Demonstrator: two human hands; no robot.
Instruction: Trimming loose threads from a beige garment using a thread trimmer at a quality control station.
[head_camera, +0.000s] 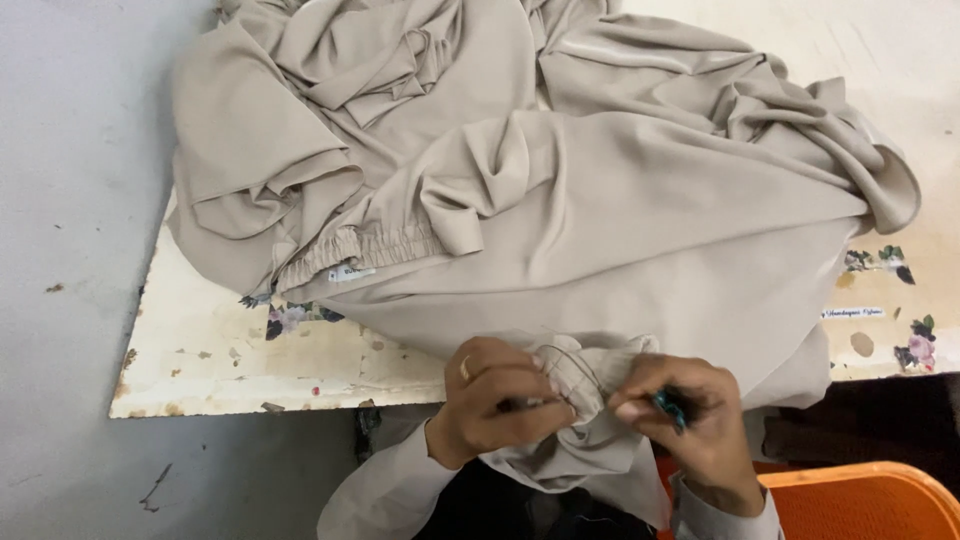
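A large beige garment (560, 190) lies bunched across a worn table (230, 355), with an elastic gathered band and a small white label near its left side. My left hand (492, 400), with a ring on one finger, pinches a fold of the garment's edge at the table's near side. My right hand (690, 420) grips the same fold and also holds a small teal-handled tool (670, 408) between its fingers. Thin loose threads (570, 370) curve over the cloth between both hands.
The table top is cream with faded flower prints and chipped edges. A grey floor (70, 200) lies to the left. An orange plastic chair (860, 500) shows at the lower right. Dark space sits under the table's right edge.
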